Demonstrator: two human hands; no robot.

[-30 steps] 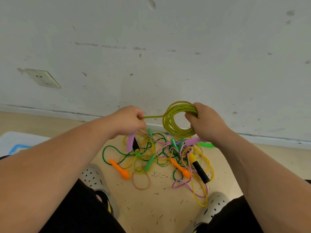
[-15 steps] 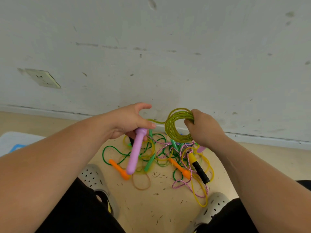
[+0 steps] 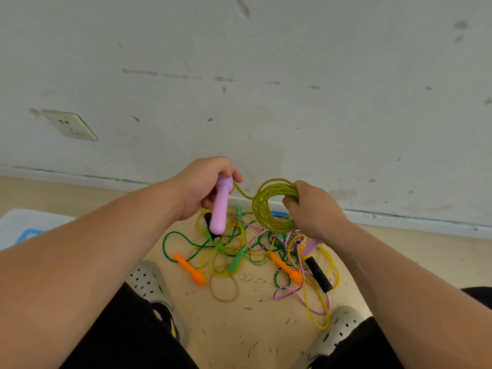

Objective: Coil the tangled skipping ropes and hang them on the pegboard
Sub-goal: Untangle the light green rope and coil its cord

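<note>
My right hand (image 3: 312,209) grips a tight coil of olive-yellow skipping rope (image 3: 266,209), held upright above the floor. A short run of that rope leads left to a pink handle (image 3: 221,209), which my left hand (image 3: 205,187) holds by its top end so it hangs down. The rope's second pink handle (image 3: 310,246) peeks out under my right wrist. Below both hands lies a tangled pile of ropes (image 3: 247,249) on the floor: green, yellow and pink-white braided cords, with orange handles (image 3: 190,270), a green handle (image 3: 237,258) and a black handle (image 3: 318,274). No pegboard is in view.
A scuffed white wall with a socket (image 3: 70,125) rises just behind the pile. My grey perforated clogs (image 3: 151,283) flank the ropes on the beige floor. A brown rubber band (image 3: 225,288) lies near the pile. A white and blue mat (image 3: 26,227) sits at the left.
My left hand slid along the loose rope end to the pink handle and lifted it up close to the coil. The free rope between hands became shorter.
</note>
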